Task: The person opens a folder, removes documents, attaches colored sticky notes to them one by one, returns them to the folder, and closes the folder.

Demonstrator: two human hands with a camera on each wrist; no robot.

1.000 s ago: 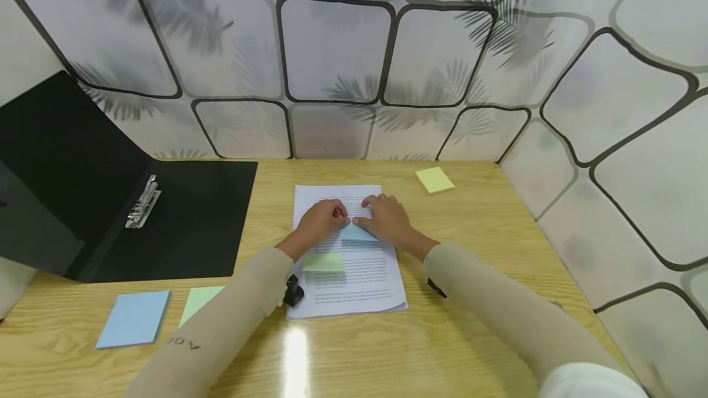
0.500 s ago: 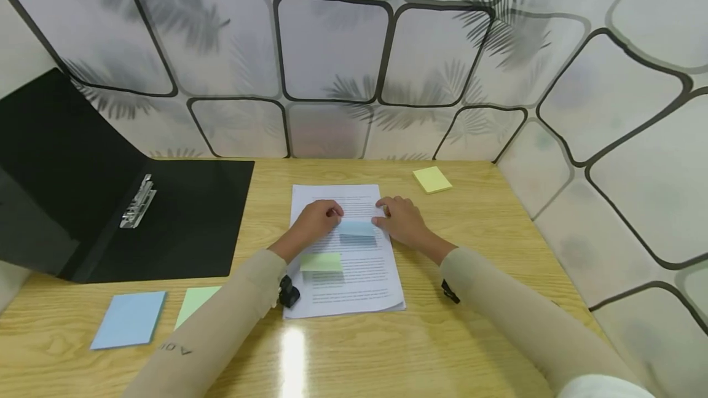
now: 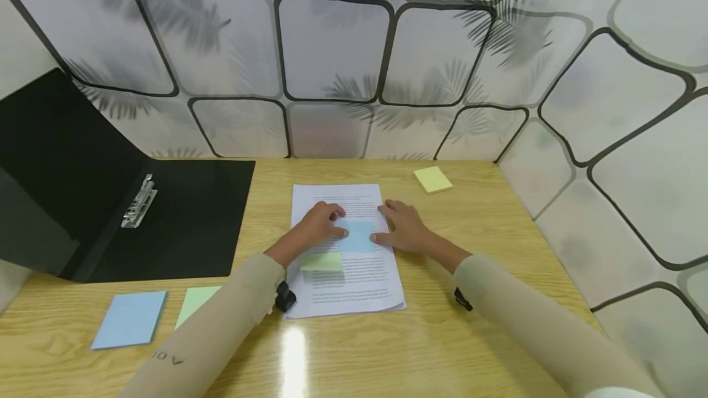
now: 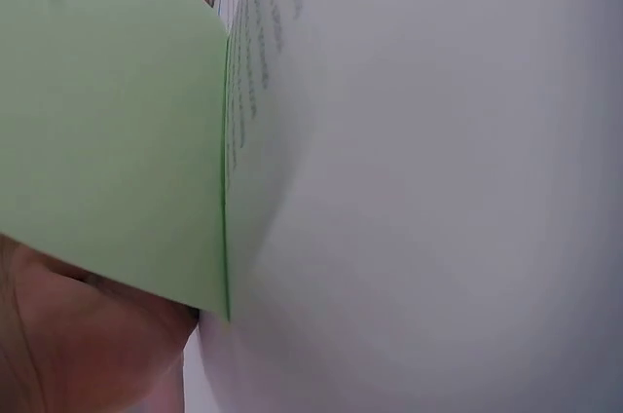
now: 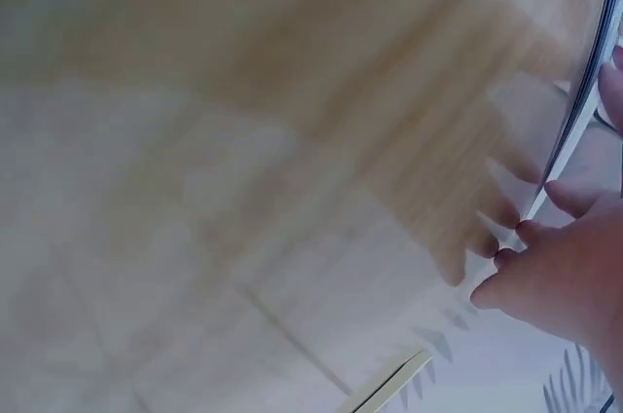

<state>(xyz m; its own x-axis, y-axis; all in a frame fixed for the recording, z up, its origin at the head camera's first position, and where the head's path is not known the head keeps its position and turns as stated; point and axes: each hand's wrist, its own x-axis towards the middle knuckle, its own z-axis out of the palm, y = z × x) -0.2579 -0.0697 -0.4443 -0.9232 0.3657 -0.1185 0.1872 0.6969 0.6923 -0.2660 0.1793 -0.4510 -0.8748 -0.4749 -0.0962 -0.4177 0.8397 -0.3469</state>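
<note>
A printed sheet stack [image 3: 356, 290] lies on the wooden table, with a blue sticky note [image 3: 356, 239] on its upper half. My left hand [image 3: 316, 227] has its thumb on the note's left side, its other fingers loosely bent above the paper. At the opposite side of the note, the thumb of my right hand [image 3: 405, 227] touches the edge, while its fingers reach over the stack's right border. Lower left on the page, a green sticky note [image 3: 321, 261] stands partly lifted; the left wrist view shows this green note [image 4: 117, 121] up close, beside my left hand [image 4: 97, 340].
A black clip folder [image 3: 193, 220] lies spread at the left, its metal clip [image 3: 139, 201] visible. In front of it are a blue note pad [image 3: 129, 319] and a green pad [image 3: 195, 301], partly behind my left sleeve. A yellow pad [image 3: 433, 179] sits back right, near the patterned wall.
Both hands pressed near the blue note's top edge earlier; the right then slid right. The note's lower part, raised before, now lies flatter, with both thumbs lower along its sides.
</note>
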